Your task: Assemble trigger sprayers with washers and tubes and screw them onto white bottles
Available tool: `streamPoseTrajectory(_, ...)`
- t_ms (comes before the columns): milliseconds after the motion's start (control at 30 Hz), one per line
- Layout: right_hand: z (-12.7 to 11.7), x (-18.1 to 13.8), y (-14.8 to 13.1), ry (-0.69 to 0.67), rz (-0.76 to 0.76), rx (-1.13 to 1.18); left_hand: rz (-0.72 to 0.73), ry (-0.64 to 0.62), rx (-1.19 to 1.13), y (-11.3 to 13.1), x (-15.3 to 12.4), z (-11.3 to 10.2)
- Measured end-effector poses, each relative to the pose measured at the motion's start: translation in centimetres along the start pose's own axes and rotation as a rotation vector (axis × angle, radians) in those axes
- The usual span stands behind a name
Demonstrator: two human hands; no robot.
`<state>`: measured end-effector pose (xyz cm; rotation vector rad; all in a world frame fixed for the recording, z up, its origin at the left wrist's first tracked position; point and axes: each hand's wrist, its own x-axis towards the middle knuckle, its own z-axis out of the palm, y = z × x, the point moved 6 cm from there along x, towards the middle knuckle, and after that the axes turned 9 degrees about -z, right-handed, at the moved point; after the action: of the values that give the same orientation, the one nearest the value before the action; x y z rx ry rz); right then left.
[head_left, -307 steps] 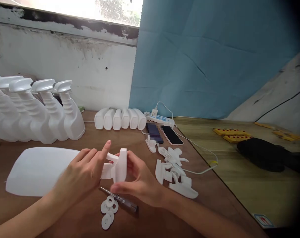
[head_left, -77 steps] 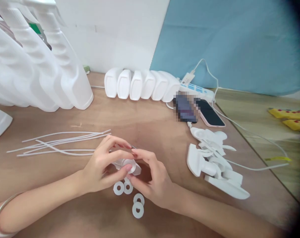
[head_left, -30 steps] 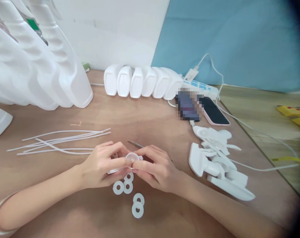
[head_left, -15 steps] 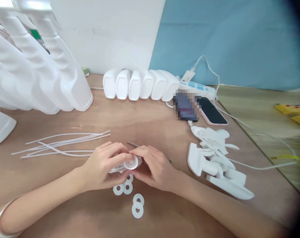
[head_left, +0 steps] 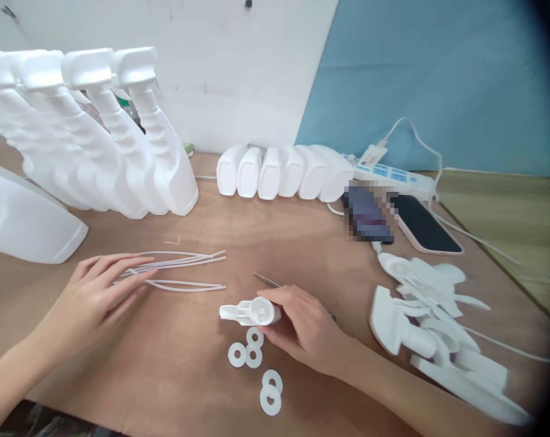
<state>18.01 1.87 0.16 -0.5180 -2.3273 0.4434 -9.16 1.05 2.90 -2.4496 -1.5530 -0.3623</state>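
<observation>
The right hand (head_left: 304,328) grasps a white spray head (head_left: 245,312) over the bench (head_left: 174,376); left of it, the left hand (head_left: 99,291) meets thin tubes (head_left: 184,263), grip unclear. Beyond the spray head, opaque bottles (head_left: 270,175) hide any contents.

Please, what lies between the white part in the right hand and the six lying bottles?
The head view shows brown tabletop and a thin metal shaft, partly hidden by the right hand, between the white part and the bottles.

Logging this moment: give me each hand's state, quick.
Left hand: open, over the thin white tubes.
Right hand: closed, holding a white spray head.
</observation>
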Motion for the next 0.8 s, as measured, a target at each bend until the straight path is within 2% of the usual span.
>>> streamPoseTrajectory(67, 0.0, 0.0, 0.1, -0.006, 0.015, 0.002, -0.014, 0.004, 0.127, -1.6, -1.0, 0.2)
streamPoseTrajectory(167, 0.0, 0.0, 0.0, 0.005, 0.009, -0.016, 0.013, 0.043, 0.208, -2.2, -1.7, 0.7)
streamPoseTrajectory(333, 0.1, 0.0, 0.1, 0.004, 0.005, -0.015, -0.086, 0.034, 0.082, -2.1, -1.6, 0.9)
streamPoseTrajectory(500, 0.0, 0.1, 0.1, 0.007, -0.010, -0.020, -0.259, 0.055, -0.206, -2.7, -1.3, -0.7)
streamPoseTrajectory(567, -0.1, 0.1, 0.0, 0.007, -0.007, -0.037, -0.360, 0.112, -0.314, -2.8, -0.7, -1.5)
streamPoseTrajectory(633, -0.2, 0.2, -0.1, 0.017, -0.015, -0.056, -0.491, 0.224, -0.441, -2.3, 0.2, -2.2)
streamPoseTrajectory(700, -0.2, 0.2, -0.2, 0.028, -0.030, -0.070, -0.577, 0.306, -0.661, -0.9, 1.3, -2.4)
streamPoseTrajectory(800, -0.3, 0.2, -0.3, 0.039, -0.062, -0.092, -0.492, 0.197, -1.029, 3.3, 3.7, -1.7)
